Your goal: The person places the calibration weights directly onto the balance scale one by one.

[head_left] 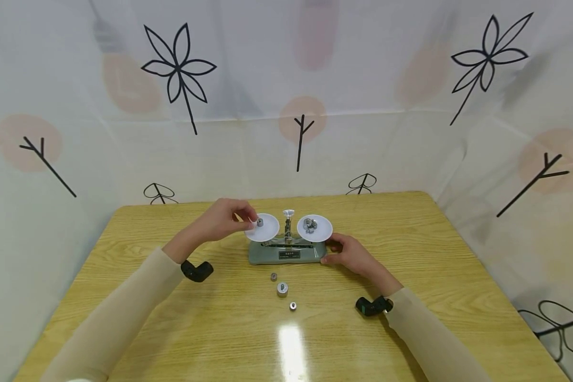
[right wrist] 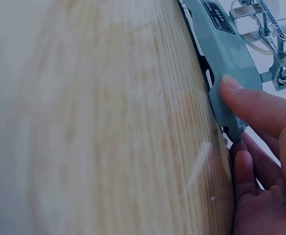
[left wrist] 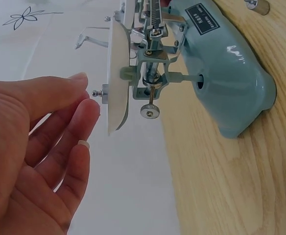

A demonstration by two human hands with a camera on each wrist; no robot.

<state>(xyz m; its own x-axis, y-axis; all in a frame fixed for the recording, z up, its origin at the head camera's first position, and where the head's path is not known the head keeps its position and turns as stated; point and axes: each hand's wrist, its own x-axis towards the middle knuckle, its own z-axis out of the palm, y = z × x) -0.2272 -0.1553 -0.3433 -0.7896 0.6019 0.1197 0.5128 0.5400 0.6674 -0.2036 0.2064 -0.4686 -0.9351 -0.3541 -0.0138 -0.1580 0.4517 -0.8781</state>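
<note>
A balance scale with a grey-green base (head_left: 262, 254) stands on the table with two white pans. On the left pan (head_left: 270, 232) sits a small metal weight (left wrist: 104, 93), upright on its base. My left hand (head_left: 229, 218) is beside this weight, thumb and fingertips close together just short of its knob, holding nothing. My right hand (head_left: 350, 255) grips the right end of the base, thumb (right wrist: 250, 100) on its front and fingers curled around the end. Several small metal weights (head_left: 310, 225) lie together on the right pan (head_left: 324, 231).
In front of the scale, three loose weights stand on the wooden table (head_left: 210, 329): a small one (head_left: 274, 277), a larger one (head_left: 282, 289) and another small one (head_left: 293, 306). Behind the table hangs a white cloth (head_left: 248, 154) with plant drawings.
</note>
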